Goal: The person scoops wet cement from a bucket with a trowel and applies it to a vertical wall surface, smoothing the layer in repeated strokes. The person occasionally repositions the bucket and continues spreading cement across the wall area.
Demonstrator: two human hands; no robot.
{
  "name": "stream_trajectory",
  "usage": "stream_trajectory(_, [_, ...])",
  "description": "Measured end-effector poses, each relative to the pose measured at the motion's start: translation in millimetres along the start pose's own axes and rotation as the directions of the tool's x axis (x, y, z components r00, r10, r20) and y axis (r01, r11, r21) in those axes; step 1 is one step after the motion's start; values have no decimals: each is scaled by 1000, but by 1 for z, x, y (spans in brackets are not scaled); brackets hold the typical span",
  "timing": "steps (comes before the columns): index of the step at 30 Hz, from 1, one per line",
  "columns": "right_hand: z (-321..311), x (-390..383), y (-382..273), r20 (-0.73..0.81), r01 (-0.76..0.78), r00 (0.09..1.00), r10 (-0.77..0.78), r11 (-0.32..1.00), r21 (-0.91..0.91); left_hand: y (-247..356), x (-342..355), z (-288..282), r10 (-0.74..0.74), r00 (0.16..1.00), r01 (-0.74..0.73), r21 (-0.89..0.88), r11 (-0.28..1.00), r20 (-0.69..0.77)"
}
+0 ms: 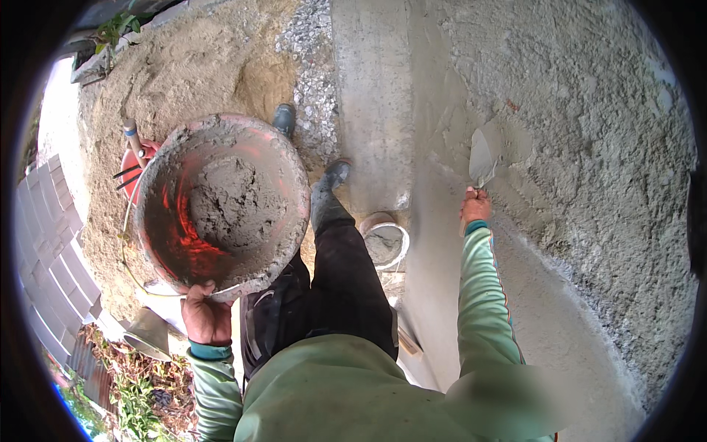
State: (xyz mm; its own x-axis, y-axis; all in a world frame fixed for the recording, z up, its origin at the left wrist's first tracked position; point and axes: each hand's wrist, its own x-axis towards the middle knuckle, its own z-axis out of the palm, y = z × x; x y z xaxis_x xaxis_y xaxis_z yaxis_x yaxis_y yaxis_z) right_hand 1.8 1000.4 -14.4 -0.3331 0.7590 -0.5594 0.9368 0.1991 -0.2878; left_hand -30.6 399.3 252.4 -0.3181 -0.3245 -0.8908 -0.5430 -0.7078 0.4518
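My left hand (207,315) is closed on the near rim of a round red bucket (300,184), held tilted so that its mouth shows. Wet grey mortar (239,199) lies inside, and more is smeared over the walls and rim. Out to the right, my right hand (475,206) is wrapped round the handle of a trowel (482,158). Its pale blade points away from me against the rough grey wall (604,147). Smoother mortar (519,144) surrounds the blade.
Below stands a whitish bucket (398,254) with grey mix. A red container (131,177) and a wooden-handled tool (133,140) show past the held bucket. A concrete strip (372,88), gravel (313,81) and sand (191,74) lie ahead. A grey pail (149,333) sits at lower left.
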Motion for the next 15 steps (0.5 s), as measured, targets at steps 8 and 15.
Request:
stream_trajectory(8, [-12, -13, 44, 177, -104, 973, 149, 965, -242, -8, 12, -23, 36, 998, -38, -47, 998, -43])
stream_trajectory(15, [-39, -41, 18, 399, -154, 847, 351, 881, -447, -16, 17, -16, 131, 983, -139, -55, 989, -126])
